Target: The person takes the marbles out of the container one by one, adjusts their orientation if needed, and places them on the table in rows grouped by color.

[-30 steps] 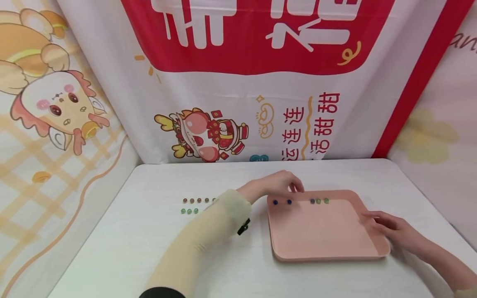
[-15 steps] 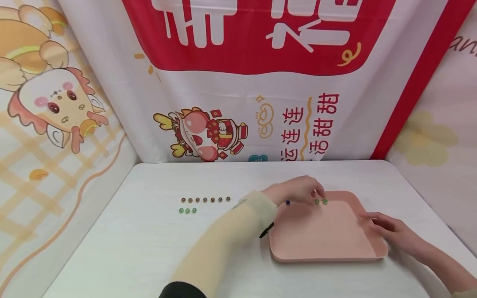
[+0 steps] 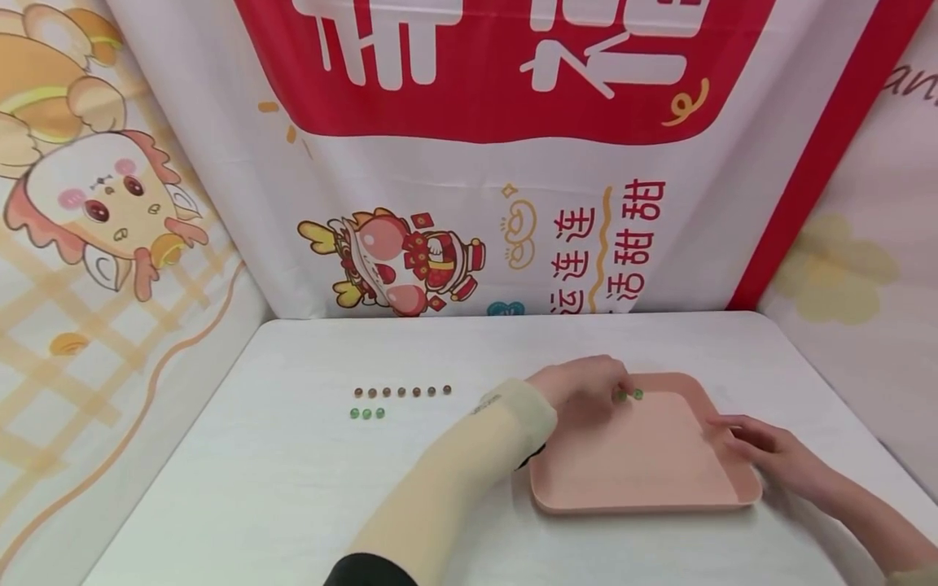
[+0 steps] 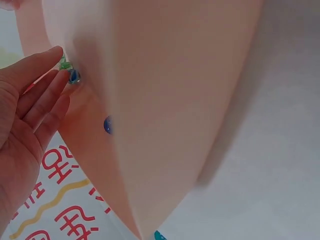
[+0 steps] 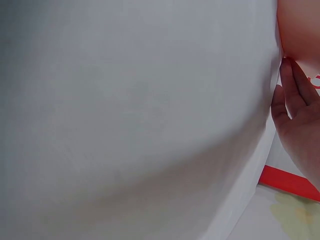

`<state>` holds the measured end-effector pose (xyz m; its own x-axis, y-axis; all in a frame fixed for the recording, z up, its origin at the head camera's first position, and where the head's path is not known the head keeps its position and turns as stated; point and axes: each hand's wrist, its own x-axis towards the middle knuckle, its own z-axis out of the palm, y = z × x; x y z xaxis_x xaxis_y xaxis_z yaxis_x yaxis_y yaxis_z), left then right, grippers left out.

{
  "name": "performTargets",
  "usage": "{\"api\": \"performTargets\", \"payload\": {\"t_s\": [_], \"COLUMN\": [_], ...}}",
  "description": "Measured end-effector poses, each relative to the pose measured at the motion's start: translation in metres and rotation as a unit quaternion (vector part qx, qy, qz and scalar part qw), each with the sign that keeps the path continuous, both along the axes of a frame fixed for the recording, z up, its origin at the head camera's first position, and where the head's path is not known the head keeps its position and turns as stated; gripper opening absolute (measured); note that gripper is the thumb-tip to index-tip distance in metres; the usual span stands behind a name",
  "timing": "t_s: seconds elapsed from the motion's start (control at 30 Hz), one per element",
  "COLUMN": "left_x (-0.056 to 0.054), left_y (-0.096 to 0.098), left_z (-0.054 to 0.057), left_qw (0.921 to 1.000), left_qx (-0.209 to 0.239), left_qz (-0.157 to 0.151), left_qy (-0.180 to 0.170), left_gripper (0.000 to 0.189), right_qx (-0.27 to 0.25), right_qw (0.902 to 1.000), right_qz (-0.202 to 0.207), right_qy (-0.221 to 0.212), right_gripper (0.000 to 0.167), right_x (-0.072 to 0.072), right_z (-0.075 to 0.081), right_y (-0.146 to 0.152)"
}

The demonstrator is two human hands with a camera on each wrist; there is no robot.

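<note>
A shallow pink tray [image 3: 645, 456] lies on the white table. Along its far wall sit green glass marbles [image 3: 638, 394]. My left hand [image 3: 589, 381] reaches over the tray's far left part, fingers extended down beside the marbles. In the left wrist view, the left hand [image 4: 30, 110] has its fingertips at a blue marble [image 4: 73, 76], with green just beyond; another blue marble [image 4: 108, 125] is partly hidden by the tray wall. From the head, the hand hides the blue marbles. My right hand [image 3: 784, 460] rests straight fingertips on the tray's right rim; no marble shows there.
On the table left of the tray, several brown marbles [image 3: 401, 392] form a row, with green marbles [image 3: 367, 413] in a shorter row in front. A printed cloth [image 3: 440, 179] hangs behind the table, and patterned walls [image 3: 110, 244] stand on either side.
My left hand has moved right along the tray's far wall and lower, covering the blue marbles seen earlier. The right hand has stayed at the rim.
</note>
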<state>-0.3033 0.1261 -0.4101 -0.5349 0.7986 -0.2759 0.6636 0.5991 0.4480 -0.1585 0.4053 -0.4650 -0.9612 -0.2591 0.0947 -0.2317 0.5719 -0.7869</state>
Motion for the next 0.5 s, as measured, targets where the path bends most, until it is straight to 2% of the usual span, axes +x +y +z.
{"api": "performTargets", "payload": {"t_s": [0.23, 0.33, 0.5], "left_x": [0.0047, 0.0064, 0.0066], "left_y": [-0.0043, -0.0068, -0.0074], "left_z": [-0.0068, -0.0079, -0.0087], "left_qw": [0.9998, 0.9996, 0.9982], "left_qx": [-0.007, 0.001, 0.003], "left_qz": [-0.016, -0.025, -0.041], "left_qy": [0.010, 0.015, 0.044], "left_gripper": [0.024, 0.022, 0.024], "right_qx": [-0.008, -0.006, -0.003], "right_qw": [0.9999, 1.0000, 0.9999], "right_qz": [-0.005, -0.004, -0.003], "right_qy": [-0.008, -0.006, -0.012], "right_gripper": [0.035, 0.035, 0.036], "right_x": [0.0006, 0.0004, -0.0002], "right_z": [-0.0021, -0.0020, -0.0001], "right_y": [-0.0001, 0.0000, 0.0004]}}
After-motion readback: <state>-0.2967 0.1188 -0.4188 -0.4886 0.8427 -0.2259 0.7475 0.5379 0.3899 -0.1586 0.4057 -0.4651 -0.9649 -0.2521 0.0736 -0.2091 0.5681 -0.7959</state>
